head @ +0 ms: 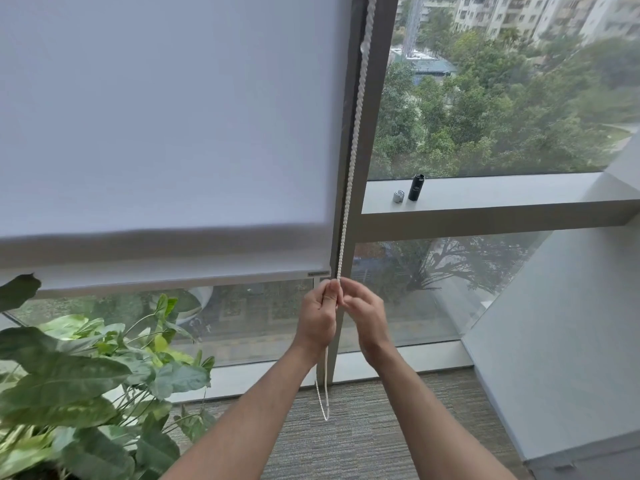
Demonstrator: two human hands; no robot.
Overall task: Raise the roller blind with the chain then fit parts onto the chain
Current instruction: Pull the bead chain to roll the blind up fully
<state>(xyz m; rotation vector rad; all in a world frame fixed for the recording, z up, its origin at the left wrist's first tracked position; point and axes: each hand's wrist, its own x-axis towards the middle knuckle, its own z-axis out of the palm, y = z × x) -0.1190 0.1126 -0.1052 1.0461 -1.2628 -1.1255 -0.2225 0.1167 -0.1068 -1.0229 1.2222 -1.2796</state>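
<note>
Nearest me, both my forearms reach up from the bottom edge toward the chain [349, 174], over grey carpet [374, 438]. My left hand [317, 320] is curled round the chain, thumb lying up along it and the fingers folded in, so it grips the strands just below the blind's bottom rail. My right hand [363, 311] sits just beside it, its fingers bent in toward the same spot; they meet the chain at the top of my left fist, though I cannot tell whether they pinch it or only touch it. Below my left wrist the loose loop of chain hangs free, its low end dangling above the carpet, apart from the glass. Above my hands the two strands are twisted round each other and run straight up along the grey mullion [372, 133] to the top edge. Left of my arms a leafy plant [86, 375] crowds the lower corner; to the right the floor lies open up to a slanting white wall [561, 323]. The blind [166, 126] covers most of the left pane, its bottom rail level with my fingertips, with clear glass below it. Farther right, on the sill [502, 192], a small silver part [398, 196] and a black cylinder [415, 187] stand side by side, well apart from my hands. Beyond the glass are trees and apartment blocks.
</note>
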